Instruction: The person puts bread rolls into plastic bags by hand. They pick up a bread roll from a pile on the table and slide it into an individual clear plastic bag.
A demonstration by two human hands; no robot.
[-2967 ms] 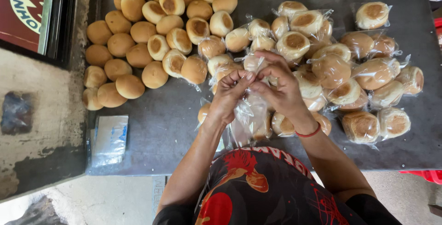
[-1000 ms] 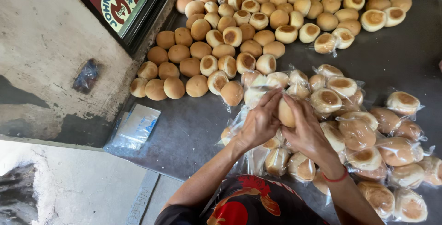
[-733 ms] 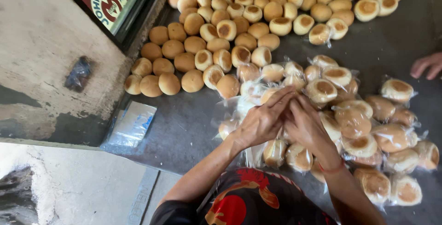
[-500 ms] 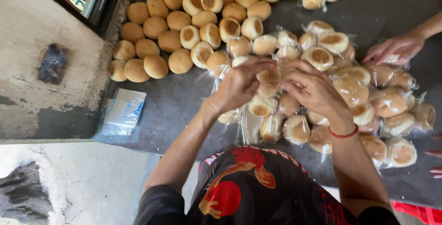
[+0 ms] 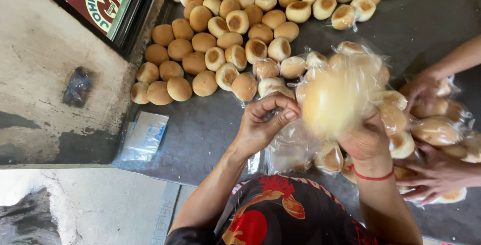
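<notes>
Two hands work one bagged bun (image 5: 333, 102), blurred, above the dark table (image 5: 200, 130): left hand (image 5: 260, 125) pinches the clear bag's mouth, right hand (image 5: 368, 140) grips beneath; keep the film taut while closing.

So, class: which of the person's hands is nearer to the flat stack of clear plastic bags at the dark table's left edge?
Left. The left hand is right of the stack of clear plastic bags; the right hand is farther right, gripping a blurred bagged bun.
</notes>
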